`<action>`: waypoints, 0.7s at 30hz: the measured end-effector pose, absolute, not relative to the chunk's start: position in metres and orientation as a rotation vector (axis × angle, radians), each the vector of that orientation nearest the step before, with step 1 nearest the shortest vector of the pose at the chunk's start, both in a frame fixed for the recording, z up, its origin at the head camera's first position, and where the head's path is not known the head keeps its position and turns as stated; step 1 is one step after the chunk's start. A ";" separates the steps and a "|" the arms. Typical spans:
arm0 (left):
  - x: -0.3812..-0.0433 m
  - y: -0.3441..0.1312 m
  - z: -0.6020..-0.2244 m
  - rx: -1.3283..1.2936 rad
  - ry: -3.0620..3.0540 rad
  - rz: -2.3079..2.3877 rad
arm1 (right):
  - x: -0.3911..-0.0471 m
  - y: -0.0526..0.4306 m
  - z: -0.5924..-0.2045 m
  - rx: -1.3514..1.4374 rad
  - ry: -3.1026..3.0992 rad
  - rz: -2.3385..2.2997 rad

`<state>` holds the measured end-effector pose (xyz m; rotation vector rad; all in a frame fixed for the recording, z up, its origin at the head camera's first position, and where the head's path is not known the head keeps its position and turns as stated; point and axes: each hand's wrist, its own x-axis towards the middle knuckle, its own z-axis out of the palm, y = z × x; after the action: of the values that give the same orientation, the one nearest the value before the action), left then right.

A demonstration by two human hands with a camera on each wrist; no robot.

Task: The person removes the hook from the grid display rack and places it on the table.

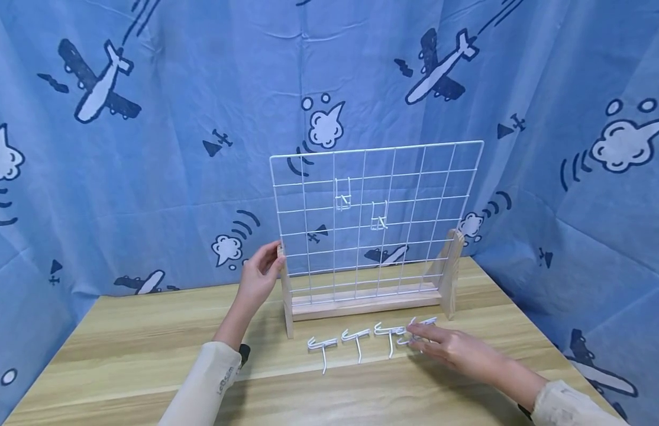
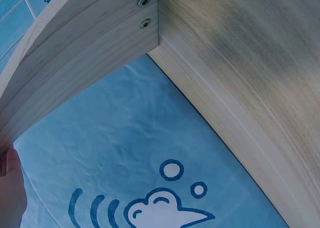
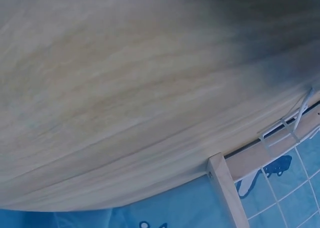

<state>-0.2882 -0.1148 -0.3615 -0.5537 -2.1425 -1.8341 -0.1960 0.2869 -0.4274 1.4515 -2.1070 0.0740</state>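
A white wire grid panel (image 1: 372,236) stands upright in a wooden stand (image 1: 361,306). My left hand (image 1: 259,275) grips the top of the stand's left side piece, its thumb on the near side; the left wrist view catches part of that hand (image 2: 12,188) against the wooden side piece (image 2: 80,52). Over the rightmost white wire hooks on the table is my right hand (image 1: 457,350), fingers reaching out straight, fingertips at a hook (image 1: 426,321). Any contact there is partly hidden. To the left lie more hooks (image 1: 323,344). In the right wrist view one hook (image 3: 285,128) shows.
Two white hooks, an upper one (image 1: 342,200) and a lower one (image 1: 379,222), hang on the grid. The wood-grain table (image 1: 164,337) ends at a blue curtain (image 1: 202,89) printed with planes and clouds, behind the stand and at both sides.
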 end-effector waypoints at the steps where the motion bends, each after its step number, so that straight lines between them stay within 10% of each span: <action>1: -0.288 -0.115 -0.362 -0.550 -2.147 -1.836 | -0.195 0.287 -0.428 1.453 -2.115 0.076; 21: -0.289 -0.116 -0.362 -0.566 -2.140 -1.849 | -0.188 0.294 -0.435 1.462 -2.220 0.096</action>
<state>-0.2888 -0.1156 -0.3616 -0.5657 -2.1400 -1.8489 -0.1884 0.2937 -0.4349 1.4621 -2.2199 0.0960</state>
